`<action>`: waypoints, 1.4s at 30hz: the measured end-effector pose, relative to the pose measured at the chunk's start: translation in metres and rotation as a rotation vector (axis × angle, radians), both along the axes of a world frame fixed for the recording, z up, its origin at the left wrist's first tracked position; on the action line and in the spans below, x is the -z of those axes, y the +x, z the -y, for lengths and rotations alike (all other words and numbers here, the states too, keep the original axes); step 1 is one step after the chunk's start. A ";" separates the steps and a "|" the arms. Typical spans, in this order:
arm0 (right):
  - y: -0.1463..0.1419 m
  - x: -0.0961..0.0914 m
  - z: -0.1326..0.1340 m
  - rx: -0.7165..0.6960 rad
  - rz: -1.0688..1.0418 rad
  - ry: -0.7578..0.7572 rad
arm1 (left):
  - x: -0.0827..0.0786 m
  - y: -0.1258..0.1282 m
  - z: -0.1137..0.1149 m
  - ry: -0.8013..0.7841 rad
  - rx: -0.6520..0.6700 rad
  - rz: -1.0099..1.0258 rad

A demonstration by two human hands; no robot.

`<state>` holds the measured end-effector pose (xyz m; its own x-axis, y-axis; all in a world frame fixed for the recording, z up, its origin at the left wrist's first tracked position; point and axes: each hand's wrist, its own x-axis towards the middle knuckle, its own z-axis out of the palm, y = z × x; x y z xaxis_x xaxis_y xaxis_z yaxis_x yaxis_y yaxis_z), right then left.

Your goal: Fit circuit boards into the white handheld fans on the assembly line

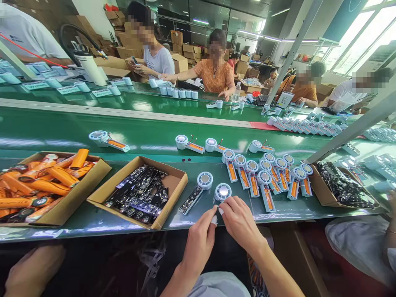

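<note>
Just in front of me, at the table's near edge, sits a pale blue fan unit [223, 192] with a round head; my hands cover its lower part. My left hand [201, 235] pinches thumb and finger together just below that head. Fingertip to fingertip with it, my right hand [239, 220] is also closed in a pinch. Whatever small part lies between them is too hidden to name. White covers show on some fingertips. To the left lies another fan unit [205, 180], a black circuit board [190, 200] along its handle.
A cardboard tray [173, 202] of circuit boards and a box [97, 177] of orange parts stand left. Several fan units [265, 177] with orange inserts cluster right, beside another box [315, 196] of boards. Beyond runs a green conveyor belt [148, 123]; co-workers sit across it. A slanted post [337, 134] rises at right.
</note>
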<state>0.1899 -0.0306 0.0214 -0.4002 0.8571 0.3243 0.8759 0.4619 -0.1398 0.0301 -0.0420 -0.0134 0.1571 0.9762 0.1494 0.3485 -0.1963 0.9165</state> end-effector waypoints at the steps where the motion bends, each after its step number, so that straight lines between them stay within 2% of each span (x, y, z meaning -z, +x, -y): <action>1: 0.002 0.000 -0.001 -0.006 -0.043 -0.020 | 0.000 -0.001 -0.001 0.000 0.006 0.009; 6: 0.015 0.004 -0.010 -0.094 -0.362 -0.144 | -0.007 -0.012 -0.013 -0.154 0.134 0.104; 9: 0.016 0.006 -0.012 -0.127 -0.462 -0.204 | -0.010 -0.017 -0.019 -0.162 0.197 0.119; 12: 0.014 0.008 -0.010 -0.084 -0.540 -0.213 | -0.012 -0.020 -0.022 -0.150 0.244 0.092; 14: 0.015 0.009 -0.008 -0.048 -0.620 -0.233 | -0.013 -0.020 -0.022 -0.164 0.242 0.071; 19: 0.031 0.010 0.002 0.069 -0.845 -0.291 | -0.009 -0.020 -0.019 -0.201 0.135 -0.006; 24: 0.031 0.009 0.003 0.060 -0.837 -0.279 | 0.000 -0.012 -0.016 -0.184 0.168 -0.040; 27: 0.021 0.010 -0.005 0.091 -0.978 -0.310 | -0.001 -0.006 -0.014 -0.054 0.189 -0.225; 30: 0.012 0.016 -0.012 0.214 -1.234 -0.470 | -0.006 -0.004 -0.011 0.017 0.254 -0.529; 32: 0.008 0.020 -0.014 0.270 -1.346 -0.544 | -0.009 -0.006 -0.009 0.020 0.261 -0.644; 34: 0.004 0.021 -0.012 0.275 -1.348 -0.535 | -0.010 -0.008 -0.008 0.035 0.236 -0.592; 36: 0.001 0.020 -0.008 0.248 -1.237 -0.444 | -0.008 -0.009 -0.008 0.026 0.182 -0.414; 39: -0.001 0.015 -0.003 0.157 -0.960 -0.286 | -0.003 -0.008 -0.010 -0.104 0.069 -0.122; 42: -0.001 0.009 -0.002 0.089 -0.745 -0.239 | -0.002 -0.005 -0.011 -0.233 0.026 0.051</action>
<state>0.1892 -0.0288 0.0124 -0.0762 0.9561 0.2830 0.5450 0.2776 -0.7912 0.0246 -0.0313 -0.0110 0.1807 0.9809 -0.0715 0.2985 0.0145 0.9543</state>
